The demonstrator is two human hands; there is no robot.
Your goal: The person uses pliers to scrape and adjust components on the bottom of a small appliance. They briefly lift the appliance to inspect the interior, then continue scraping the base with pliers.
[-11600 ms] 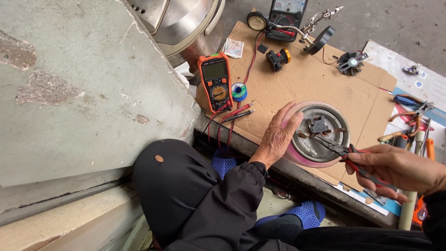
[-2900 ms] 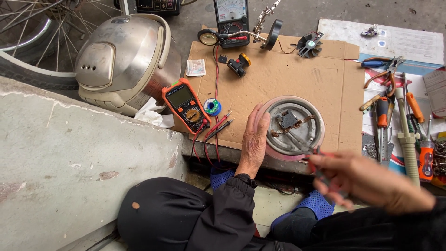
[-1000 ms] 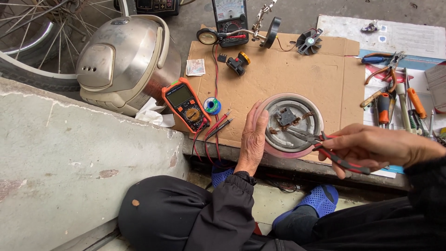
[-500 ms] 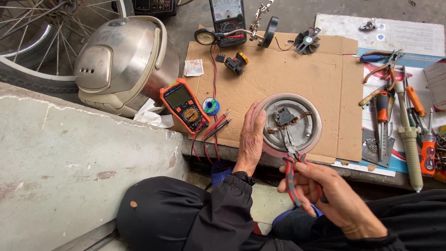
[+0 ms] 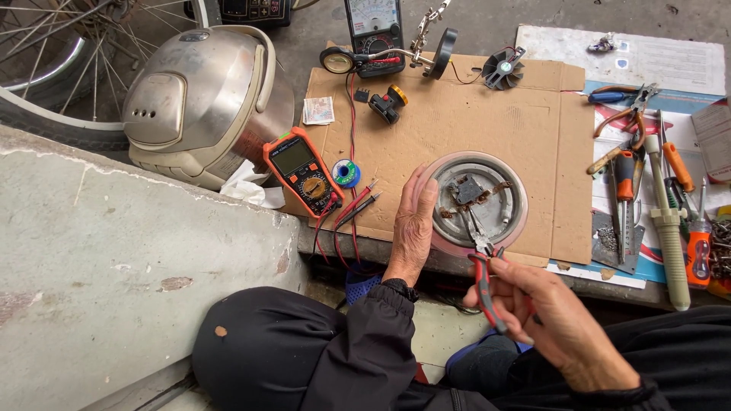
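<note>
Heating plate (image 5: 478,200) steadied on cardboard at tabletop edge, pliers (image 5: 483,262) applied.
Left hand (image 5: 415,228) was laid spread against the rim; right hand (image 5: 544,316) was closed round plier handles. Plate judged rigid, heavy, best gripped by rim; terminals fragile.

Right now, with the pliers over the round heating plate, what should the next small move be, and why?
Probably close the pliers on the part beside the dark block at the plate's middle. The right hand holds the red handles, the tips reach into the round heating plate, and the left hand steadies its rim. Whether the tips already grip anything is unclear.
</note>
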